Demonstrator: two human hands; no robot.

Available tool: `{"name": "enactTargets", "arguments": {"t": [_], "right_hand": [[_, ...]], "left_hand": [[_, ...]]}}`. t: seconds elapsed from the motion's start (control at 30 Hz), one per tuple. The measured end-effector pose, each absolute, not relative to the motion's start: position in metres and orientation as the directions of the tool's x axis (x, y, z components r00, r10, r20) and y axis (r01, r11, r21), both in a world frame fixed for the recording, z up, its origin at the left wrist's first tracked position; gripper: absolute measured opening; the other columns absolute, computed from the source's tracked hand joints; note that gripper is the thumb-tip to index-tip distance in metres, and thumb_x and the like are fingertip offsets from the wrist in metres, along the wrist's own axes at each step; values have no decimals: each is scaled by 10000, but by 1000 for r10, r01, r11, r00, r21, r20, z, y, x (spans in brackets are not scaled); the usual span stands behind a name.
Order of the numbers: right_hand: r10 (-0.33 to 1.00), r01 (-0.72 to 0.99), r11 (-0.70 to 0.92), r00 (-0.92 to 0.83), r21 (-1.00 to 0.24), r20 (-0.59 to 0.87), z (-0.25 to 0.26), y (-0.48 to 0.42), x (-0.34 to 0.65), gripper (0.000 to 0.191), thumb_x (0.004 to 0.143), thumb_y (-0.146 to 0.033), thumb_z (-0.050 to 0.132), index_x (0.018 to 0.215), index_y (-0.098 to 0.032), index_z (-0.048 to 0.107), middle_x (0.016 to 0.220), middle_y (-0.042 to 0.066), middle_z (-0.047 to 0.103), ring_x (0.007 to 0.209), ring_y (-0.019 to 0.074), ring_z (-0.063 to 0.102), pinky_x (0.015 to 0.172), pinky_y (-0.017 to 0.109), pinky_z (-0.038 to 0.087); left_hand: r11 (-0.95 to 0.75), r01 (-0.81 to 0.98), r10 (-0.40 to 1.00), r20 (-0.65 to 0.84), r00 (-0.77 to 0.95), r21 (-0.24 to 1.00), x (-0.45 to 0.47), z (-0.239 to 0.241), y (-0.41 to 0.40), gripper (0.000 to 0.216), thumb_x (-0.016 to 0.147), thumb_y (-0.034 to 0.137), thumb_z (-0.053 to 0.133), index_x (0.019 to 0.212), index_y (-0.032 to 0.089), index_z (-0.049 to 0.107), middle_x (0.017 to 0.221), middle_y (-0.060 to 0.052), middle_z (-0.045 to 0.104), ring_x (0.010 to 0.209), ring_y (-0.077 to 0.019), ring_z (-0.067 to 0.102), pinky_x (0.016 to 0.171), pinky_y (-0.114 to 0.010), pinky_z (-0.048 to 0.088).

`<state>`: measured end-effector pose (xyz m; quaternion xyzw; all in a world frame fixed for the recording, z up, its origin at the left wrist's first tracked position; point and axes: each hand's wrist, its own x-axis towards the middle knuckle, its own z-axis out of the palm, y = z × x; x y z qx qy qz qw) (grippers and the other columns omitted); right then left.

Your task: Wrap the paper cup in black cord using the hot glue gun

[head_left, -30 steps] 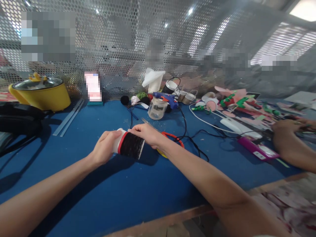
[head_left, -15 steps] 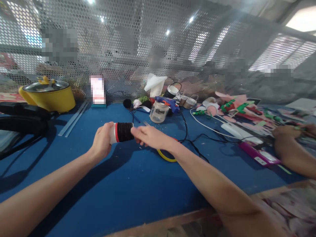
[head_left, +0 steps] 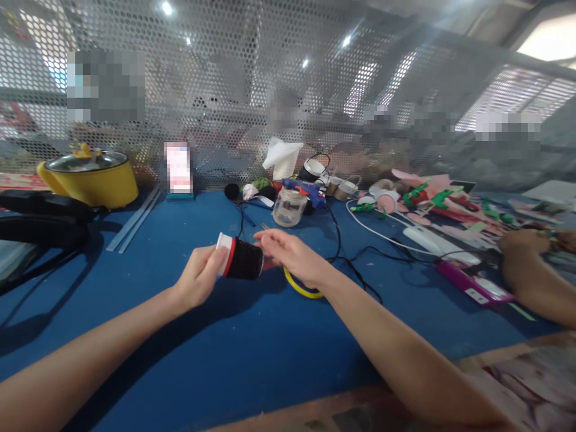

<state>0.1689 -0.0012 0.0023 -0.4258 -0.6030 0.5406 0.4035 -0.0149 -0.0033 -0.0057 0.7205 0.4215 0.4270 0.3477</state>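
Note:
My left hand [head_left: 202,275] is closed around the white end of a cup [head_left: 243,259] wrapped in black with a red band. The cup is held on its side above the blue table, its black end toward the right. My right hand [head_left: 288,255] is beside that black end, fingers stretched out and apart. Some of its fingertips are hidden behind the cup, so whether they touch it I cannot tell. Just below my right wrist lies a yellow ring [head_left: 302,291], partly covered. Behind the hands stands a clear jar [head_left: 288,207] with a blue glue gun [head_left: 310,189] near its top.
At left are a yellow pot [head_left: 96,183], a black object [head_left: 42,225] and two clear strips [head_left: 135,222]. A phone [head_left: 179,169] stands upright at the back. Cables, a purple power strip [head_left: 474,285] and craft pieces [head_left: 432,195] lie right, near another person's arm [head_left: 535,276].
My left hand has brought the cup right and slightly nearer, tilting its black end down. My right hand has moved a little right, its fingers now more spread.

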Motion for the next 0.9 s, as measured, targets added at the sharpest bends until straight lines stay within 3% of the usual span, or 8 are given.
{"name": "enactTargets", "arguments": {"t": [0.07, 0.17, 0.33, 0.47, 0.6, 0.73, 0.9], "right_hand": [[893, 38, -51, -446, -998, -63, -3, -5, 168, 349, 745, -417, 470, 984, -163, 474, 838, 57, 566, 694, 122, 556, 624, 291, 484], [888, 66, 1, -458, -998, -30, -5, -8, 168, 382, 719, -411, 511, 995, -148, 495, 816, 54, 574, 677, 127, 562, 646, 306, 473], [935, 294, 210, -340, -932, 103, -4, -8, 169, 494, 677, -400, 565, 1075, -133, 446, 902, 80, 564, 744, 145, 558, 681, 304, 453], [917, 398, 352, -330, -847, 226, -9, -10, 165, 505, 650, -409, 587, 1066, -155, 451, 1033, 90, 516, 812, 150, 540, 733, 313, 445], [869, 487, 483, -367, -727, 332, -11, -13, 163, 474, 642, -401, 598, 1051, -205, 462, 1025, 69, 504, 863, 170, 518, 753, 337, 434], [804, 543, 595, -405, -592, 436, -11, -15, 161, 490, 643, -361, 610, 1078, -217, 437, 1047, 64, 475, 982, 191, 462, 831, 347, 388], [797, 548, 604, -415, -579, 438, -12, -15, 160, 488, 651, -366, 600, 1087, -233, 426, 1039, 59, 470, 988, 195, 461, 840, 357, 384]], "left_hand": [[-508, 315, 845, 394, 361, 802, -16, -5, -6, 303, 748, 280, 372, 465, 171, 370, 475, 30, 366, 460, -84, 295, 477, -228, 271], [-519, 286, 827, 390, 405, 805, -16, -4, -5, 292, 743, 274, 391, 471, 167, 399, 491, 23, 394, 469, -88, 307, 492, -228, 281], [-132, 93, 943, 97, 317, 987, -13, -7, 3, 300, 741, 355, 389, 577, 138, 515, 507, 19, 454, 478, -93, 371, 496, -222, 304], [109, -56, 951, -87, 298, 992, -7, -7, 6, 284, 695, 373, 472, 575, 119, 516, 478, 20, 452, 448, -86, 385, 450, -209, 293], [268, -139, 929, -217, 301, 953, -4, -2, 5, 263, 671, 366, 510, 574, 121, 506, 468, 21, 463, 425, -86, 413, 425, -204, 302], [290, -100, 912, -244, 329, 952, -4, 0, 4, 240, 650, 347, 547, 599, 114, 524, 493, 17, 486, 436, -79, 428, 422, -194, 295], [235, -24, 936, -220, 276, 972, -4, -3, 5, 206, 639, 313, 554, 602, 113, 520, 476, 27, 456, 421, -73, 403, 414, -196, 269]]}}
